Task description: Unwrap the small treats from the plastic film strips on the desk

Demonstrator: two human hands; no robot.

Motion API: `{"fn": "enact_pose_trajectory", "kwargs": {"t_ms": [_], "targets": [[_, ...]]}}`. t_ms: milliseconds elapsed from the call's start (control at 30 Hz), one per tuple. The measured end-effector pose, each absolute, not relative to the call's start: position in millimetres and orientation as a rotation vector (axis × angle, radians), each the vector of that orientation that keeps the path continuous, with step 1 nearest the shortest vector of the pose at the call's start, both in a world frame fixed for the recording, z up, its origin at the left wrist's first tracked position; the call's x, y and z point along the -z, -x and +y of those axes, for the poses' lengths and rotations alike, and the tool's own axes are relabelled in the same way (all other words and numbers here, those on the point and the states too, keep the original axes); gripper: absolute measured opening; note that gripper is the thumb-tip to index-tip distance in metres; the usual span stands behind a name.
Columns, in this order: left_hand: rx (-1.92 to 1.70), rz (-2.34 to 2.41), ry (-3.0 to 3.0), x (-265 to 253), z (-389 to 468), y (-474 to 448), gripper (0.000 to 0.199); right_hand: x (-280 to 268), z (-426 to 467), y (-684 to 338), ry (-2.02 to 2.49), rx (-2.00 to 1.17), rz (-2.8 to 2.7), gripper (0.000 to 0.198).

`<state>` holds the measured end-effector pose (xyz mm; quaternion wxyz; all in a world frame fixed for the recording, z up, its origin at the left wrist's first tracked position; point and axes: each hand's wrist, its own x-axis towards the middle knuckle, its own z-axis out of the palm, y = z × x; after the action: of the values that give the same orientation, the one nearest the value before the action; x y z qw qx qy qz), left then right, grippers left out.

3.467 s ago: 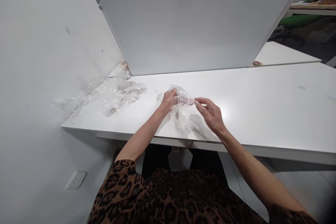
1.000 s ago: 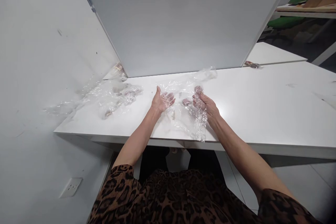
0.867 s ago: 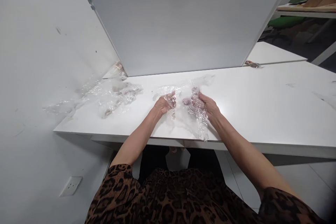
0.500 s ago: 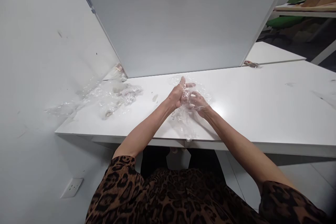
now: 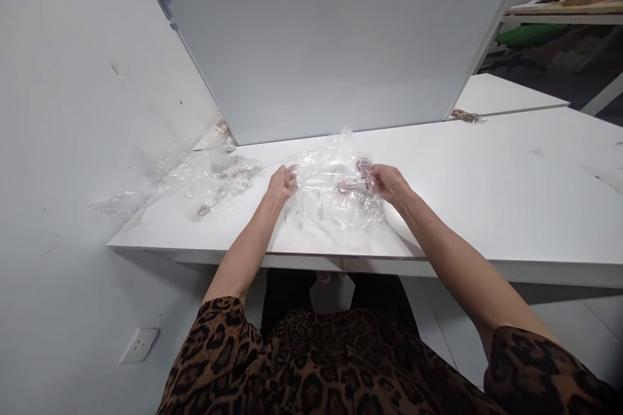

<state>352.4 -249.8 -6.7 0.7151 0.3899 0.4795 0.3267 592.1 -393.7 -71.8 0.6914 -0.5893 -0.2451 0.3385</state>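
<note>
A crumpled sheet of clear plastic film (image 5: 324, 178) is stretched between my two hands, just above the white table (image 5: 487, 207). My left hand (image 5: 283, 181) is closed on the film's left side. At its right side, my right hand (image 5: 390, 183) pinches the film with thumb and fingers. Small pinkish-red items (image 5: 364, 165) show at the right end, in or behind the film near my right fingertips; I cannot make out their kind. The film's lower part hangs loosely toward the table's front.
More crumpled clear film (image 5: 214, 185) lies on the table's left side against the wall. A large whiteboard (image 5: 316, 52) leans at the back. A small wrapped item (image 5: 467, 117) rests by its right corner. A wall socket (image 5: 139, 345) is low on the left.
My hands have moved apart, the left one leftward and the right one slightly rightward. The film that was bunched between them is now spread wide, and the pinkish-red items have come into view.
</note>
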Motion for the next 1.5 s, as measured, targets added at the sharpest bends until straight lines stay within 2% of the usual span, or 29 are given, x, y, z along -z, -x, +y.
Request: {"fn": "enact_pose_trajectory", "kwargs": {"t_ms": [67, 133, 233, 333, 433, 667, 800, 933, 1067, 1167, 1300, 1500], "targets": [[-0.734, 1.155, -0.89, 29, -248, -347, 0.016, 74, -399, -588, 1.47, -0.688, -0.59, 0.014], [-0.759, 1.201, -0.917, 45, -251, -344, 0.005, 74, -404, -579, 1.591, -0.568, -0.631, 0.019], [-0.791, 1.228, -0.972, 53, -256, -343, 0.004, 71, -406, -560, 1.809, -0.278, -1.013, 0.037], [-0.818, 1.206, -1.026, 48, -259, -344, 0.007, 72, -398, -544, 2.009, -0.071, -1.681, 0.04], [-0.868, 1.186, -1.055, 41, -259, -341, 0.008, 75, -394, -547, 2.132, -0.071, -1.959, 0.04], [-0.922, 1.202, -1.029, 45, -251, -330, 0.009, 83, -421, -599, 2.217, -0.114, -1.929, 0.047], [-0.898, 1.203, -1.02, 54, -253, -331, 0.009, 91, -438, -626, 2.149, -0.099, -1.791, 0.034], [-0.882, 1.217, -1.027, 57, -253, -326, 0.012, 99, -459, -658, 2.263, -0.061, -1.502, 0.027], [-0.859, 1.235, -1.043, 54, -254, -321, 0.012, 98, -471, -660, 2.276, 0.084, -1.332, 0.037], [-0.84, 1.225, -1.058, 53, -255, -322, 0.015, 97, -462, -635, 2.083, 0.122, -1.507, 0.044], [-0.856, 1.195, -1.056, 50, -253, -318, 0.018, 105, -444, -617, 1.978, 0.008, -1.817, 0.049], [-0.966, 1.149, -0.973, 23, -242, -290, 0.019, 122, -454, -668, 2.072, 0.069, -1.732, 0.048]]}}
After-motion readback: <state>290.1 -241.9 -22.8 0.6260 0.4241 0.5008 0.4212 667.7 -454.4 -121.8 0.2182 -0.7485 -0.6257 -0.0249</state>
